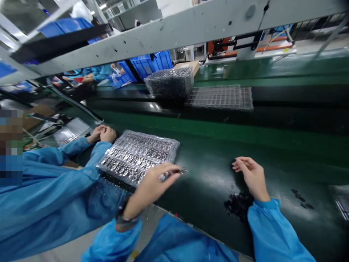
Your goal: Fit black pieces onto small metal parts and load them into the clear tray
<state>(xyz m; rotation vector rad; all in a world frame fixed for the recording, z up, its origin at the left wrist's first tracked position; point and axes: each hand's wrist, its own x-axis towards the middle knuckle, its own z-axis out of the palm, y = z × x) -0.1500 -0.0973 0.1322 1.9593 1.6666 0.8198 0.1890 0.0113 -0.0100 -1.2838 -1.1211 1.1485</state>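
Note:
My left hand (154, 182) is closed in a pinch on a small metal part (183, 170), just past the right edge of a clear plastic tray (176, 148). Rows of small shiny metal parts (131, 158) fill that tray. Another bit of metal shows under the curled fingers. To the right, my right hand (253, 176) hovers over the green bench with its fingertips pressed together. Something tiny and dark seems to be at those fingertips, too small to name. Below it lies a heap of small black pieces (237, 206).
On my left a co-worker's hands (105, 134) are close to the tray. A stack of clear trays (170, 83) and flat clear trays (218, 97) sit on the far ledge. Several loose black pieces (298, 195) lie at right. A white beam (174, 27) crosses above.

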